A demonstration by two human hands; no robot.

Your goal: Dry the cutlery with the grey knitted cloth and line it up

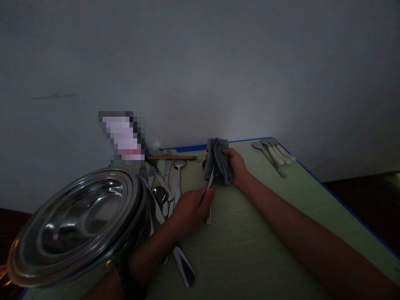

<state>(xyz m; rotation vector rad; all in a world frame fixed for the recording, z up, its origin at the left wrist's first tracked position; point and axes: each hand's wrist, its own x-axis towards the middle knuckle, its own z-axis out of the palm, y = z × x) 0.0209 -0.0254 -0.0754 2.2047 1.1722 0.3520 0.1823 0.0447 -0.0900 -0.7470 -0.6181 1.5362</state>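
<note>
My left hand (195, 208) is closed around the handle of a metal piece of cutlery (211, 178). Its far end goes into the folds of a grey cloth (215, 156), so its kind is hidden. My right hand (238, 168) grips that cloth from the right side, fingers partly behind it. Beneath my left hand, a flat metal handle (208, 218) shows against the table. To the left of the hands lies a loose heap of metal cutlery, among it a spoon (178, 164) and a wide-ended handle (185, 268).
Nested steel bowls (90, 212) fill the left side of the light green table (250, 250). Wooden chopsticks (175, 157) lie behind the cutlery, near a blurred-out upright object (123, 135). Farther right are a metal spoon (268, 158) and several white-handled utensils (276, 154). A wall stands behind.
</note>
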